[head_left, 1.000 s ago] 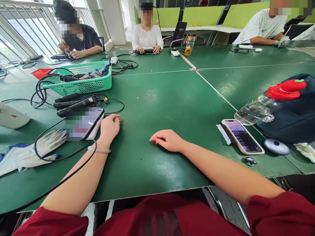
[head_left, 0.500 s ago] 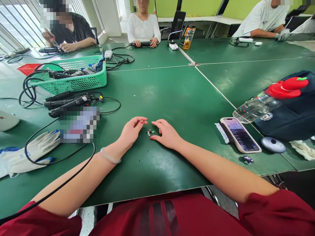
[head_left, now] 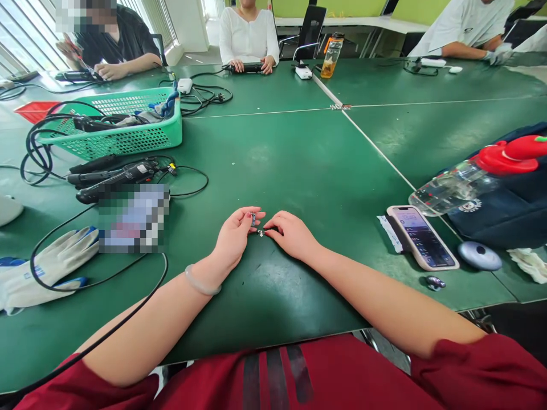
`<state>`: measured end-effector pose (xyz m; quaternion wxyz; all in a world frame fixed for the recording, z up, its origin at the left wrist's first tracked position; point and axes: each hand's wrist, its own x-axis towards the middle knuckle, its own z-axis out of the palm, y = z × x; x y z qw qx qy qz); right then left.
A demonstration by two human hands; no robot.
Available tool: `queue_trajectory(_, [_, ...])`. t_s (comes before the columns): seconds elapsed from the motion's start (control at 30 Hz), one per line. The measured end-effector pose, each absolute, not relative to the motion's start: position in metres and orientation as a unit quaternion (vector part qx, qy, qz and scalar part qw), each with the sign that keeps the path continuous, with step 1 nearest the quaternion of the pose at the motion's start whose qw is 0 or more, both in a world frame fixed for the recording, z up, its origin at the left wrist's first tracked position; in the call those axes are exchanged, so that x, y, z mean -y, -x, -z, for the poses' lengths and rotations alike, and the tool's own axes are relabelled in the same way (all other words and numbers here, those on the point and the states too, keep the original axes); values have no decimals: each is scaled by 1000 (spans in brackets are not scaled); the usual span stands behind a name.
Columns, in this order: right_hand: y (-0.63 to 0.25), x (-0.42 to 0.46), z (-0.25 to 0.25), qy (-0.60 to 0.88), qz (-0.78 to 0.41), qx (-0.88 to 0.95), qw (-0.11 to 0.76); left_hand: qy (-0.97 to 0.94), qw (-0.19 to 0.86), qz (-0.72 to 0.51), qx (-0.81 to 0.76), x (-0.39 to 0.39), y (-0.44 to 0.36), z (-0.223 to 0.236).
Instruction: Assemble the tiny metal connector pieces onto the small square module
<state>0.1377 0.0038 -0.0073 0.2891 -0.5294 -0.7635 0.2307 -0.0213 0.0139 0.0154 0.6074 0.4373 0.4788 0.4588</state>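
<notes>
My left hand [head_left: 233, 236] is near the middle of the green table, thumb and fingers closed on a small dark blue and white piece [head_left: 253, 218] whose kind I cannot make out. Facing it is my right hand [head_left: 294, 236], its thumb and forefinger pinched together at some tiny silvery bits [head_left: 261, 232]. These bits sit at the fingertips, just below the left hand's fingers. They are too small to name, and I cannot tell whether all of them rest on the table. The two hands' fingertips nearly meet.
Leftward are a green basket [head_left: 111, 139] with cables and gloves, black handheld devices [head_left: 115, 176], a blurred phone [head_left: 134, 219] and a work glove [head_left: 55, 265]. A cable crosses my left forearm. Rightward lie a phone [head_left: 423, 236], earbud case [head_left: 479, 256] and bottle [head_left: 455, 185]. Several people sit around.
My left hand came from beside the left phone to the table's middle, next to my right hand. Tiny bits appeared between the hands. My right fingers went from apart to pinched at them.
</notes>
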Motion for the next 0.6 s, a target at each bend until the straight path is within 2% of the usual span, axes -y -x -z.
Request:
queue_trajectory(0.17, [-140,-5,5,520,-238,768,290,-553,509,-422,-507,-14,26,-11])
queue_trajectory(0.3, [-143,-4,5,518,-304,720,348,-604,466,-396,-511,-17,29,-8])
queue_trajectory(0.47, [-145,-6,4,507,-471,589,418,-612,475,-379,-506,-23,29,-4])
queue_trajectory(0.6, [-146,-8,2,483,-530,522,462,-590,525,-374,-486,-22,27,-6])
